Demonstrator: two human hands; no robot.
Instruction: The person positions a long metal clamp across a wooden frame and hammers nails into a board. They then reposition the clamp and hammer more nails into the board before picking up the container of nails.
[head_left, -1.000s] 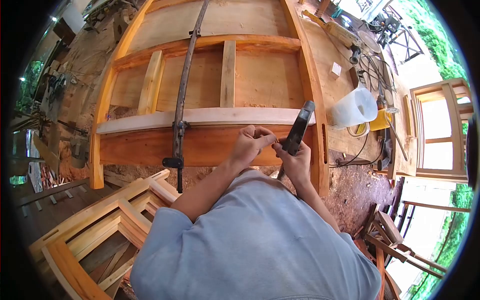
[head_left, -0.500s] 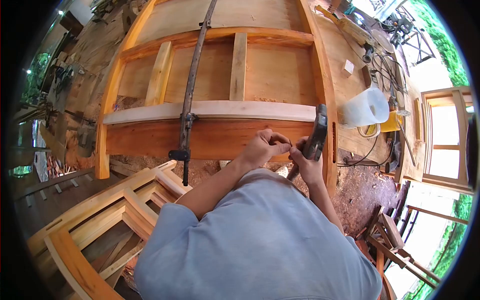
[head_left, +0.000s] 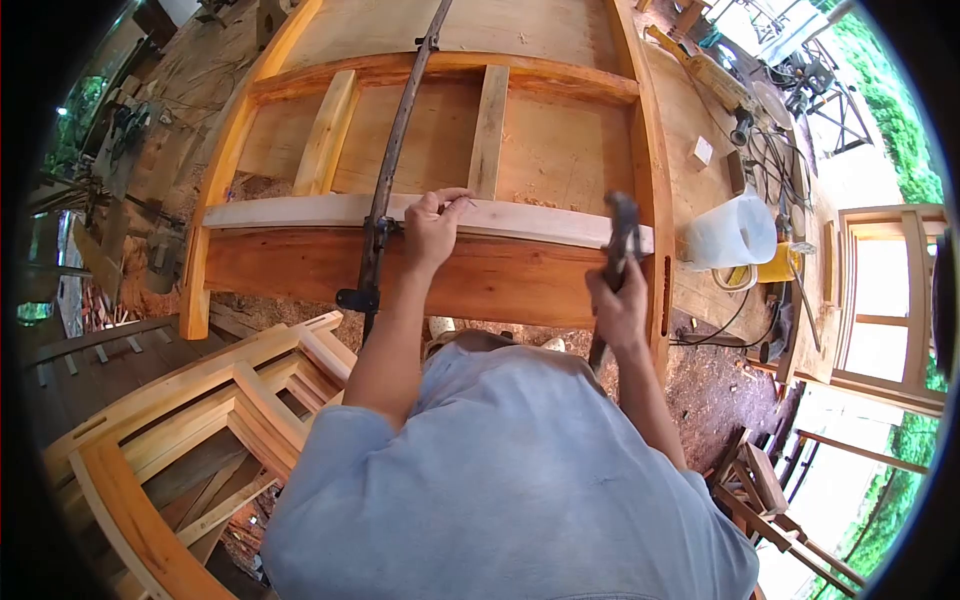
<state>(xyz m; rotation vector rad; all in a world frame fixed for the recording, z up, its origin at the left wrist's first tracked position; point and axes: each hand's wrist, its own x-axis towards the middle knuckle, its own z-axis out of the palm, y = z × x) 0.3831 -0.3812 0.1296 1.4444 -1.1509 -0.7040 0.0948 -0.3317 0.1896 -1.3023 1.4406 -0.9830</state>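
My left hand (head_left: 432, 232) is closed in a pinch at the pale wooden strip (head_left: 545, 220), its fingertips around a thin nail (head_left: 471, 204) near the strip's upper edge. Wrapped around the handle of a hammer (head_left: 622, 228), my right hand (head_left: 622, 312) is by the right end of the strip, and the dark hammer head points upward. The strip lies across a wooden panel frame (head_left: 655, 150), along a reddish-brown board (head_left: 500, 275). Left of my left hand, a long metal bar clamp (head_left: 392, 150) crosses the frame and the strip.
To the right, a translucent plastic jug (head_left: 715, 235) stands on the workbench (head_left: 690, 190) beside a yellow container (head_left: 785, 262), with cables behind. Another wooden frame (head_left: 150, 440) leans at lower left. Wood shavings cover the floor (head_left: 715, 390).
My left hand has moved up and left, away from my right hand, to the pale strip with the nail. My right hand stays low right, with the hammer shifted slightly left.
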